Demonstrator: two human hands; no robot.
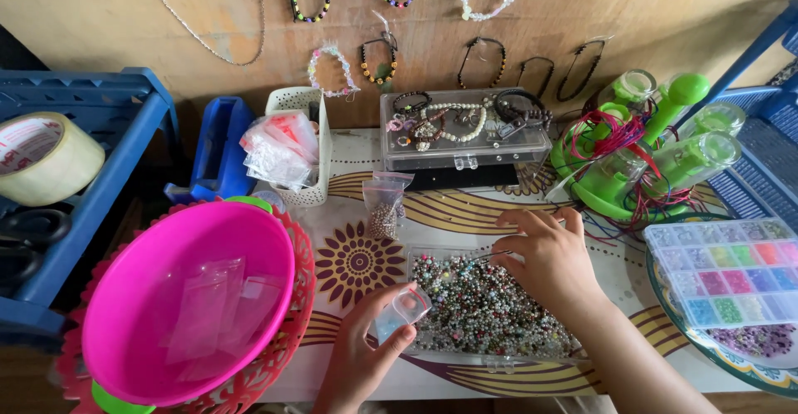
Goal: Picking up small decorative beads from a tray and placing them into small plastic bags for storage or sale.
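The left hand [366, 343] pinched a small clear plastic container [402, 311] between thumb and fingers at the bead tray's [499, 356] left edge, its mouth tilted up and right; the tray (full of mixed beads) lay lengthwise along the tabletop's [349, 214] near edge. The right hand [549, 260] hovered over the tray's far edge, fingertips closed on thin metal tweezers [490, 256] pointing left.

Single head view; looks steeply down, close over cluttered table [366, 214]; faces wall [108, 15].
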